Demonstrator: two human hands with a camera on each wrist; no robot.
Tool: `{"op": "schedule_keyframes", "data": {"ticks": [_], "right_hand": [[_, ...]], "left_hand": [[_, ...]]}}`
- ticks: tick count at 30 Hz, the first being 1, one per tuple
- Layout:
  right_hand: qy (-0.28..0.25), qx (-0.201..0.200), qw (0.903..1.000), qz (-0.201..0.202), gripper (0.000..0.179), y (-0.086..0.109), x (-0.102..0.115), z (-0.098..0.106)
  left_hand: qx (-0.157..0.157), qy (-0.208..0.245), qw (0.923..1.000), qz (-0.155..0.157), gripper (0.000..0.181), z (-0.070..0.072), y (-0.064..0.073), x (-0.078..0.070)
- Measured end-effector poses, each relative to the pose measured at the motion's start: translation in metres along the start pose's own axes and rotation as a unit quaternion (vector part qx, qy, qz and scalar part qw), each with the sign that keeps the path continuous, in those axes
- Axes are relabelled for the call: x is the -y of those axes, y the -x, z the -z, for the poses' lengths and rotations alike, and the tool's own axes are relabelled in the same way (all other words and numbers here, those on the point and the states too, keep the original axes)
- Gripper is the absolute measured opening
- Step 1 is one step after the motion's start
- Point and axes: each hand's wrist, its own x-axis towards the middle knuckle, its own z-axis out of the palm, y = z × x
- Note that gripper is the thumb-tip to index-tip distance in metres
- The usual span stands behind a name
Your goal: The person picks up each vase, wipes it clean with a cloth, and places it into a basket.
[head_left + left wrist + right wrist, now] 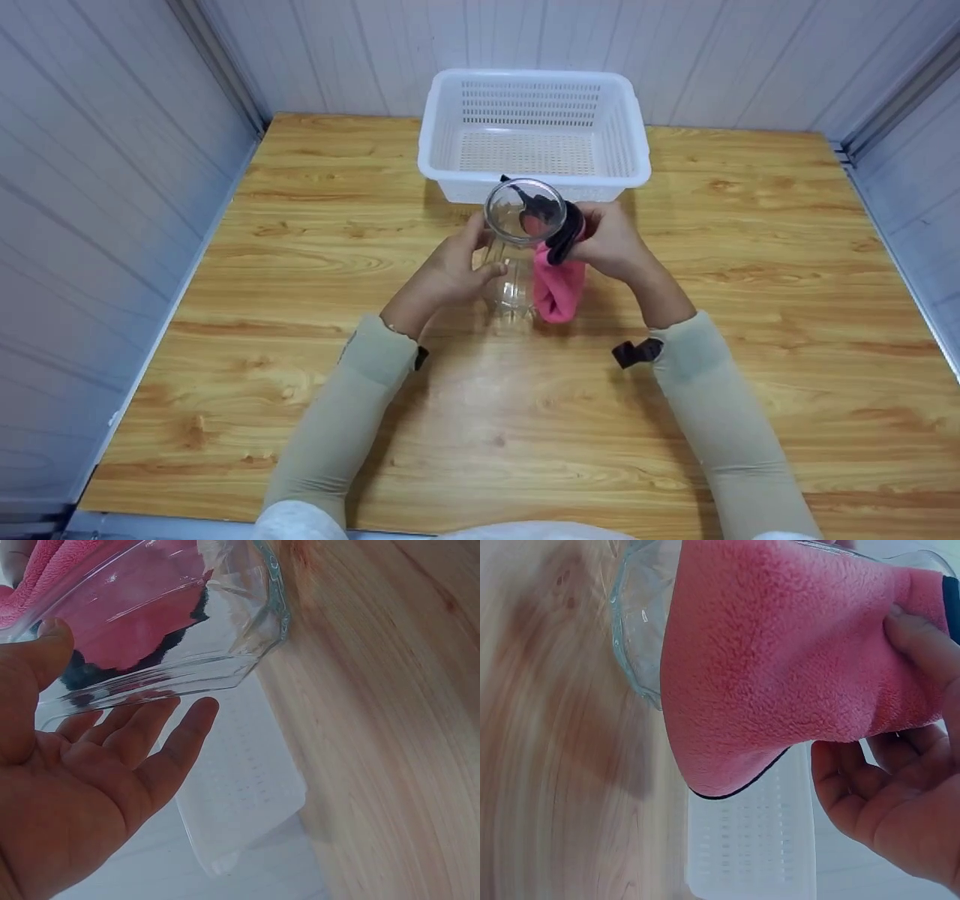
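Observation:
A clear glass jar (512, 289) with a round mouth and faceted sides is held over the table in front of the basket. My left hand (454, 268) grips its left side, thumb on the near face and fingers around the far side. On the right, my right hand (615, 244) pinches a pink fleecy cloth (560, 289) with a dark edging, thumb on top in the right wrist view. The cloth (772, 652) lies along the jar's right side and hangs down beside it. Its pink and dark parts show through the glass (172, 679) in the left wrist view.
A white perforated plastic basket (637, 169) stands at the back of the wood-grain table (495, 420), just beyond the jar. Pale panel walls (360, 60) enclose the table at the back and both sides. A black strap (636, 352) sticks out from the right sleeve.

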Motion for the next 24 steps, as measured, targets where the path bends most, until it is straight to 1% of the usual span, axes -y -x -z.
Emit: {"op": "schedule_keyframes", "data": {"ticks": [4,7,9,11,14,16,18,19,21,24], "right_hand": [[0.047,0.025,0.9984,-0.019,0.036,0.002,-0.007,-0.002],[0.096,0.054,0.9935,-0.032,0.045,0.003,-0.014,-0.005],[0.131,0.068,0.9883,-0.037,0.047,0.004,-0.018,-0.007],[0.168,0.077,0.9818,-0.041,0.045,0.005,-0.019,-0.010],[0.221,0.082,0.9704,-0.051,0.043,0.006,-0.020,-0.015],[0.244,0.083,0.9646,-0.056,0.043,0.007,-0.021,-0.017],[0.255,0.082,0.9619,-0.056,0.045,0.008,-0.023,-0.017],[0.253,0.081,0.9625,-0.053,0.045,0.008,-0.024,-0.017],[0.238,0.080,0.9667,-0.051,0.045,0.009,-0.026,-0.015],[0.201,0.076,0.9754,-0.047,0.046,0.009,-0.026,-0.013]], "left_hand": [[0.000,0.000,1.0000,0.005,0.070,0.001,0.002,-0.001],[0.001,0.000,1.0000,0.001,0.072,0.001,0.002,0.000],[0.001,0.002,1.0000,0.000,0.073,0.000,0.002,0.000],[0.000,0.006,1.0000,-0.002,0.073,0.000,0.002,0.002],[0.000,0.012,0.9999,0.000,0.071,-0.001,0.002,0.004],[0.001,0.016,0.9999,-0.004,0.071,-0.002,0.001,0.006],[0.003,0.016,0.9998,-0.007,0.073,-0.001,0.001,0.006],[0.005,0.017,0.9998,-0.008,0.073,-0.001,0.000,0.007],[0.005,0.015,0.9998,-0.015,0.075,-0.001,-0.001,0.007],[0.002,0.010,0.9996,-0.025,0.073,0.000,-0.003,0.006]]}}
